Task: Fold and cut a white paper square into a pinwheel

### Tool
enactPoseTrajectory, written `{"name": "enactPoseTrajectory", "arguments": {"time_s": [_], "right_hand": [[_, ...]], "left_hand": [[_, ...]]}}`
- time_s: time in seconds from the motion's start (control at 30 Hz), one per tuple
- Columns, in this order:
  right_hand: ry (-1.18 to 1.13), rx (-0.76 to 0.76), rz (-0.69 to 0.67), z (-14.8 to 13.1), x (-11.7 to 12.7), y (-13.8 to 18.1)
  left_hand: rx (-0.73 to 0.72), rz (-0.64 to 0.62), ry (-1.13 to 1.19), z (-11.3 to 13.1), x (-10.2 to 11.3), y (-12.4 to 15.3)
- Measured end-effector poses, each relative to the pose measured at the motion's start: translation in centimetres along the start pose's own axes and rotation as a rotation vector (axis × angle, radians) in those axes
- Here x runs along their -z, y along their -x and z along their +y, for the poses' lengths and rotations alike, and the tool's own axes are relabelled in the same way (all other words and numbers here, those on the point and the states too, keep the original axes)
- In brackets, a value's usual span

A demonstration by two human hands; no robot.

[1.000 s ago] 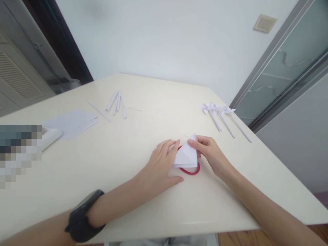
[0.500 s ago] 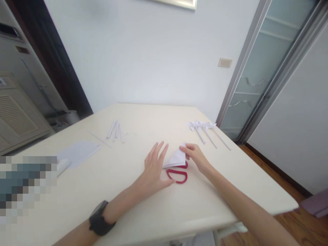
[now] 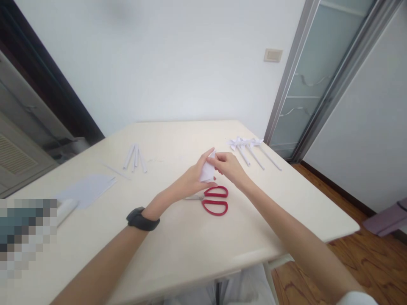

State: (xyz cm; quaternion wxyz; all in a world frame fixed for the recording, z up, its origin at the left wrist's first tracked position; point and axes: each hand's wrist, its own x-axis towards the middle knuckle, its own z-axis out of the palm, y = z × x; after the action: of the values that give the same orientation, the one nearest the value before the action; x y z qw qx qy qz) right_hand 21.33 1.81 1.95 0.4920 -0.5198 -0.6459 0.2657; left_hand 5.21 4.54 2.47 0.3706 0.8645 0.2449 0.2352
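A small folded piece of white paper [image 3: 207, 172] is held up between both hands above the table. My left hand [image 3: 193, 174] cups it from the left, thumb below and fingers behind, so part of the paper is hidden. With bent fingers, my right hand [image 3: 228, 166] pinches the paper's upper right edge. Just below the hands, a pair of scissors with red handles [image 3: 216, 202] lies on the tabletop, its blades pointing left and partly covered by my left wrist.
Several rolled paper sticks [image 3: 136, 156] lie at the back left, near a thin paper strip [image 3: 117, 171]. White paper sheets [image 3: 85, 189] and a white roll [image 3: 67, 211] rest further left. Paper pinwheels on sticks [image 3: 246, 146] lie at the back right of the cream table [image 3: 171, 254].
Both hands have lifted the folded paper off the scissors and away from me. My left hand, spread beside the paper before, now grips it. The camera view has shifted slightly.
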Motion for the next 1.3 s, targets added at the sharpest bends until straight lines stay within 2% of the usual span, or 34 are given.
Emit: {"name": "enactPoseTrajectory", "arguments": {"time_s": [0.13,0.23,0.33,0.4,0.47,0.53,0.63,0.7,0.8,1.0,1.3], "right_hand": [[0.01,-0.013,-0.04,1.1,-1.5,-1.1],[0.005,-0.031,-0.165,1.8,-2.5,-1.3],[-0.007,-0.049,-0.284,2.5,-3.1,-0.7],[-0.016,-0.068,-0.327,2.8,-3.1,-0.4],[-0.024,-0.081,-0.346,2.8,-2.8,-0.2],[-0.046,-0.081,-0.314,2.7,-2.3,-0.2],[-0.13,-0.093,-0.341,2.3,-1.8,-0.3],[-0.19,-0.115,-0.388,2.3,-1.6,-0.4],[-0.233,-0.137,-0.423,2.4,-1.4,-0.4],[-0.178,-0.061,-0.528,2.7,-1.0,-0.4],[-0.234,-0.095,-0.493,1.5,-1.2,0.4]], "left_hand": [[0.043,0.017,0.024,-1.5,1.1,1.3],[0.094,-0.004,0.033,-3.3,1.0,2.9],[0.121,0.042,-0.032,-4.5,0.3,3.9],[0.121,0.066,-0.073,-4.5,-0.1,4.0],[0.12,0.037,-0.097,-4.2,-0.2,4.0],[0.088,0.027,-0.105,-3.8,-0.3,3.9],[0.071,0.096,-0.095,-3.5,-0.7,3.8],[0.095,0.113,-0.053,-3.7,-1.0,3.7],[0.112,0.065,0.035,-4.2,-1.1,3.6],[0.152,0.064,0.144,-4.3,-0.6,3.6],[0.195,0.077,0.381,-3.9,-0.4,3.8]]}}
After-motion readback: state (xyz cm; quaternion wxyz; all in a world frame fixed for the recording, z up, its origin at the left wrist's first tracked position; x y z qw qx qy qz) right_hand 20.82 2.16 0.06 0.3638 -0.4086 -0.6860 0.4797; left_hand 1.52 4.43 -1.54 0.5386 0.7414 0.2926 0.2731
